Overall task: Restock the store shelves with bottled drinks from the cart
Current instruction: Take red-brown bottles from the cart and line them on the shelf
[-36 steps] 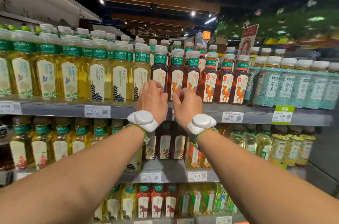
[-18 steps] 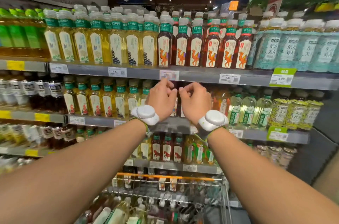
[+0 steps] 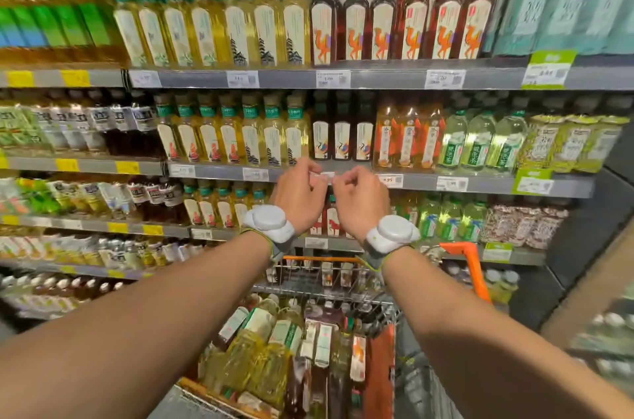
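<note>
My left hand [image 3: 300,194] and my right hand [image 3: 362,200] are raised side by side in front of the second shelf's edge [image 3: 219,173], fingers loosely curled and holding nothing. Each wrist wears a white band. Behind and just above them stand three dark tea bottles [image 3: 341,134]. Below my forearms a wire cart [image 3: 326,295] with an orange frame holds several yellow and dark tea bottles [image 3: 271,343] lying in a heap. The top shelf carries a full row of dark camel-label bottles [image 3: 384,17] beside yellow tea bottles [image 3: 240,24].
Stocked shelves fill the view from left to right, with price tags along the grey edges. Green-label bottles [image 3: 480,140] stand right of the dark ones. The shelving ends at a dark panel [image 3: 583,247] on the right, with floor beyond it.
The view has tilted down, so the cart and lower shelves have come into sight. Both hands have dropped from the top shelf's bottles to the second shelf's edge, still empty.
</note>
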Available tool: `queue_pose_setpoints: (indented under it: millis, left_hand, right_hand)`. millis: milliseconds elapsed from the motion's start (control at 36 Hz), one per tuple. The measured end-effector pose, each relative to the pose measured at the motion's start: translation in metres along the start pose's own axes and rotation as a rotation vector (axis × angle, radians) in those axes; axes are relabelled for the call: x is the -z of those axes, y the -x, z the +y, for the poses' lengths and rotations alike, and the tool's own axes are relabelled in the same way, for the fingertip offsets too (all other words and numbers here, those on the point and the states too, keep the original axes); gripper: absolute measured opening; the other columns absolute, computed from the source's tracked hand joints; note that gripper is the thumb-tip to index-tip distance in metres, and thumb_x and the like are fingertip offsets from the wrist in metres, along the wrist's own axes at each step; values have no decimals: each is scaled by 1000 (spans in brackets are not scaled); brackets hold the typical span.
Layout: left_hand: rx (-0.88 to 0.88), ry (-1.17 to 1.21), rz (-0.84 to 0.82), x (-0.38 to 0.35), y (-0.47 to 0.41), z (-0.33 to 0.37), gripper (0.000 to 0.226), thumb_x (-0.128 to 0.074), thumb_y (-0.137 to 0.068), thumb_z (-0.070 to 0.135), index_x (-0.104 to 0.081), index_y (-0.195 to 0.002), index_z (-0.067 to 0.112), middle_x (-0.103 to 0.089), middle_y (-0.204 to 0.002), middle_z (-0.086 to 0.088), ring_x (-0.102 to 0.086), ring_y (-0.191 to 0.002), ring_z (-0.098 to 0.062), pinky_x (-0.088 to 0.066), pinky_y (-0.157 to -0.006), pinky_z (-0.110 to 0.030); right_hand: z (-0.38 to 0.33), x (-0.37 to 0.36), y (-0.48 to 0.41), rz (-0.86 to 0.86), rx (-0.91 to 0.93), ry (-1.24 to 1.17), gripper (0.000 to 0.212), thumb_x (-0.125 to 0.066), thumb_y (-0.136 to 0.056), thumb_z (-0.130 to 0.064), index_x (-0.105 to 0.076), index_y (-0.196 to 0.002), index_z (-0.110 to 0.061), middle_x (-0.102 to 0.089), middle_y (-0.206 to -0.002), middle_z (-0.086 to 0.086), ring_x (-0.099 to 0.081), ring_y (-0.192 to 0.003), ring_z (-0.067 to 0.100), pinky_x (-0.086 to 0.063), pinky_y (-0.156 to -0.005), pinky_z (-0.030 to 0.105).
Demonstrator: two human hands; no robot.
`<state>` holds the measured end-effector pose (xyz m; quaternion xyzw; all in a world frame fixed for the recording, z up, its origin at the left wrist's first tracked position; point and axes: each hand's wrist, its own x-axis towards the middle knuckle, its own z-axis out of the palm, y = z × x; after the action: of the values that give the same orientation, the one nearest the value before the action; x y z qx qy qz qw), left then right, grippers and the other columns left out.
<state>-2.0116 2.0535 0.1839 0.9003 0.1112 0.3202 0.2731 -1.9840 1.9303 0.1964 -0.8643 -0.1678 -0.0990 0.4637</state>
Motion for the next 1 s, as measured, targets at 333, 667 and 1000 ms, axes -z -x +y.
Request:
queue_pose_setpoints:
  millis: [333, 667, 1000]
  left_hand:
    - [39, 48, -91, 19, 37, -76, 15, -56, -98, 23, -61, -109, 15, -64, -87, 3, -55, -74, -18, -40, -67, -33]
    - [51, 52, -200, 30, 53, -163, 21, -44, -100, 14, -61, -112, 13, -69, -105, -7, -62, -95, -29, -35, -76, -28]
    - [230, 98, -346, -18, 90, -197, 23, -49, -92, 6, -62, -106, 19, -67, -96, 3, -60, -90, -24, -30, -67, -27]
  right_hand:
    - [-9, -54, 52, -24, -128, 81, 19, -55, -99, -37, -57, -90, -21, -68, -95, 6, -62, -93, 30, -46, -72, 34]
    - [-20, -125, 90, -54, -235, 164, 20, -54, -100, -33, -58, -92, -16, -65, -88, 3, -60, -81, 27, -45, -67, 36]
    - [30, -175, 114, -93, -349, 174, 22, -57, -98, -38, -58, -90, -17, -61, -80, -1, -60, -80, 27, -38, -63, 33]
